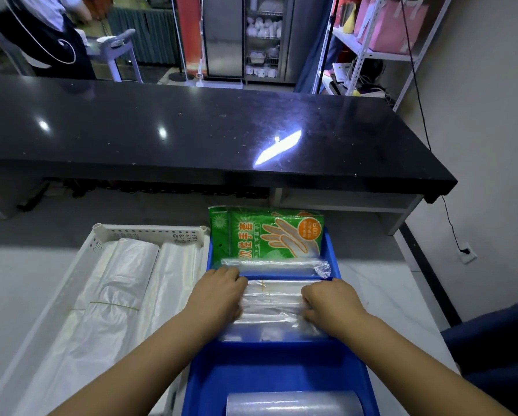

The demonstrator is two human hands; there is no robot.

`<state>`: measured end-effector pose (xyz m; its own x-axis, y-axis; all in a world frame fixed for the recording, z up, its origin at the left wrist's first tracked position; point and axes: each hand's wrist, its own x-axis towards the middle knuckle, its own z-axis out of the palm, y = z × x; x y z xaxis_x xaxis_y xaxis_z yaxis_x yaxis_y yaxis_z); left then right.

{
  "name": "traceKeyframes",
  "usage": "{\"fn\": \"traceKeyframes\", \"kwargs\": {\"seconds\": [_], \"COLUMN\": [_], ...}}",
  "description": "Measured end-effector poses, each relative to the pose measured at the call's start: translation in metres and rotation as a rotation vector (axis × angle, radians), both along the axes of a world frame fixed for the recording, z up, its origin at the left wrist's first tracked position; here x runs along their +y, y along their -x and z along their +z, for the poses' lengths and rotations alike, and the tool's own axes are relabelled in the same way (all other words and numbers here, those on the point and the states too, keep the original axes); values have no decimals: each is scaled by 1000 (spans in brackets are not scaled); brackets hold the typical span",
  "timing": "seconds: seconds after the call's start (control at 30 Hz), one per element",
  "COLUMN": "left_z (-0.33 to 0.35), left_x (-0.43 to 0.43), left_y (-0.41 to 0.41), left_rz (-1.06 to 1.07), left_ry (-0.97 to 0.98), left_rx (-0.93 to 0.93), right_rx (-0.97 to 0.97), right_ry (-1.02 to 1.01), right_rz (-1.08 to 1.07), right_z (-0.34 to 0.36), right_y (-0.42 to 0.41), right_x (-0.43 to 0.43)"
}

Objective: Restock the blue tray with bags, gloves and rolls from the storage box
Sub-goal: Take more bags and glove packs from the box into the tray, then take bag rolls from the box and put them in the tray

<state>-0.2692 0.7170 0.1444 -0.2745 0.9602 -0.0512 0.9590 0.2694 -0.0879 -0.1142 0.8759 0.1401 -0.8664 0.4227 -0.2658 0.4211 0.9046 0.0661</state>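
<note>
Right hand (330, 301) clamped on bag bundle (272, 306) mid-frame in blue tray (269, 370), left hand (218, 292) blurred, grip unclear; press bundle flat, square to tray walls.

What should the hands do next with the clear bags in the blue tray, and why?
Probably push the clear bags down flat and release. The left hand and right hand grip their two ends, and they already lie inside the blue tray, just in front of the green glove packs; the near edge looks rumpled.
</note>
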Motion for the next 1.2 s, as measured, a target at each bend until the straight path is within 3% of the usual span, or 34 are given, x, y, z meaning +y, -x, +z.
{"fn": "traceKeyframes", "kwargs": {"seconds": [0.13, 0.27, 0.4, 0.63, 0.8, 0.9, 1.2], "left_z": [-7, -12, 3, 29, 38, 38, 19], "left_x": [-6, -13, -23, -101, -182, -232, -395], "left_y": [-1, -7, -7, -18, -50, -77, -163], "left_rz": [61, 61, 75, 567, 852, 956, 1311], "left_ry": [-45, 70, -17, -272, -281, -359, -456], "left_rx": [-216, -120, -70, -126, -134, -60, -104], "right_rx": [144, 228, 291, 396, 344, 318, 289], "right_ry": [13, 84, 135, 282, 310, 356, 337], "right_rz": [61, 107, 176, 395, 543, 634, 845], "right_z": [9, 13, 13, 16, 18, 23, 33], "right_y": [-2, -1, 5, 48, 70, 72, 64], "right_x": [5, 9, 10, -16, -73, -112, -263]}}
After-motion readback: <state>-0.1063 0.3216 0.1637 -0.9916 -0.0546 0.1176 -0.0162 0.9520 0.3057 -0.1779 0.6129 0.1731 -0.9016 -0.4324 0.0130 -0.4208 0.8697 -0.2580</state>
